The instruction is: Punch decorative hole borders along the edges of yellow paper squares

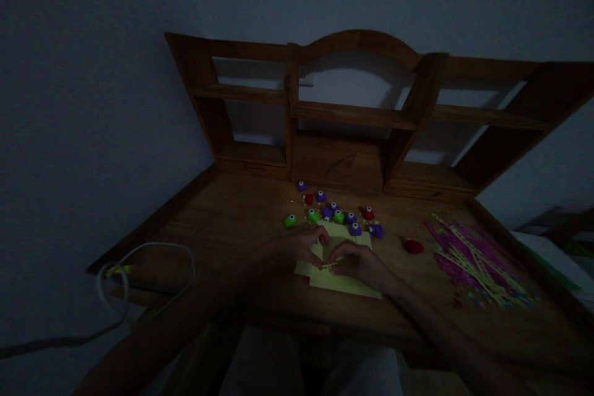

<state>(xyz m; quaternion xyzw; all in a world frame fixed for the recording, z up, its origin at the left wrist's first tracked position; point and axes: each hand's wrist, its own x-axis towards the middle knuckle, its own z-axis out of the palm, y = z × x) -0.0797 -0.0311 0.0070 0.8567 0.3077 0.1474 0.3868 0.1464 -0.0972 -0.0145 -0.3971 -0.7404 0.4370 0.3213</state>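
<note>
The left hand [307,244], at the strip's [328,266] ten o'clock, and right hand [357,262], at three, pinched it (both curled inward) over paper [341,283].

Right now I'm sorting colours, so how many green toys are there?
3: the left toy, leftmost of all; the middle toy near the paper; the right toy between purple toys. Others may be hidden.

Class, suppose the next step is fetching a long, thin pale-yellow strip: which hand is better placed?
Probably the right hand: it is nearer the long, thin pale-yellow strips, which lie to its right, while the left hand would likely reach across it.
</note>
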